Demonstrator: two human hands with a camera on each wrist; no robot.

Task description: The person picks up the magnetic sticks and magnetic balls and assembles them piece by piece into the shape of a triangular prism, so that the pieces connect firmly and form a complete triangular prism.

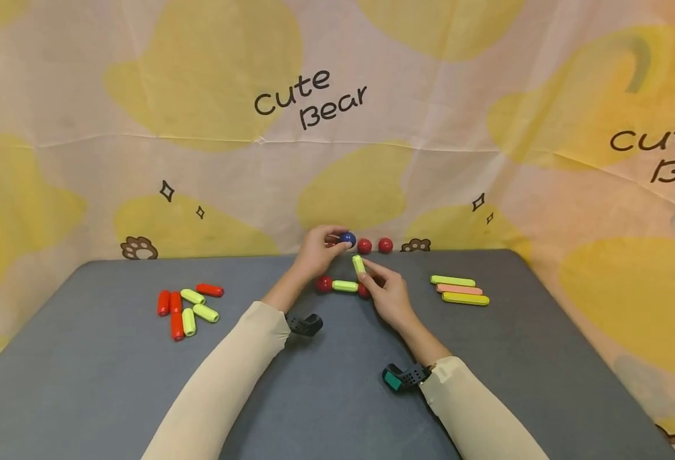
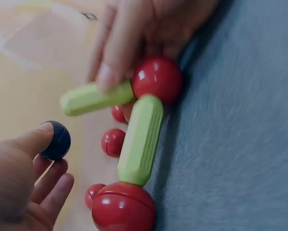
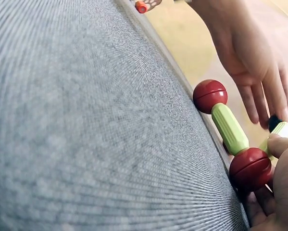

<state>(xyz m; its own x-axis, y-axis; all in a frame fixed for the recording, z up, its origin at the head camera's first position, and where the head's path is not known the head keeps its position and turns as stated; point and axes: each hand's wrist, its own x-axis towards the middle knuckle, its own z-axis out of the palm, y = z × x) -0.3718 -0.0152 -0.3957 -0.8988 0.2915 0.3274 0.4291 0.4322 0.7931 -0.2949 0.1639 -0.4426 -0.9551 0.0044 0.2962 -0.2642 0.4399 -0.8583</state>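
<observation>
My left hand (image 1: 314, 251) pinches a dark blue ball (image 1: 347, 239) between thumb and fingers, held near the back of the table. A short light-green rod (image 1: 358, 264) is pinched by my right hand (image 1: 391, 297); it rises from a red ball (image 2: 158, 80), its upper end just below the blue ball in the head view. That red ball joins a second light-green rod (image 1: 345, 286), which lies level and ends at another red ball (image 1: 324, 284). In the left wrist view the blue ball (image 2: 57, 140) is apart from the raised rod (image 2: 96, 97).
Loose red balls (image 1: 386, 245) sit along the table's back edge, one partly behind my left hand. To the left lie several short red rods (image 1: 176, 303) and light-green rods (image 1: 205, 312). Longer green, pink and yellow rods (image 1: 465, 299) lie to the right. A patterned cloth (image 1: 337, 172) hangs behind.
</observation>
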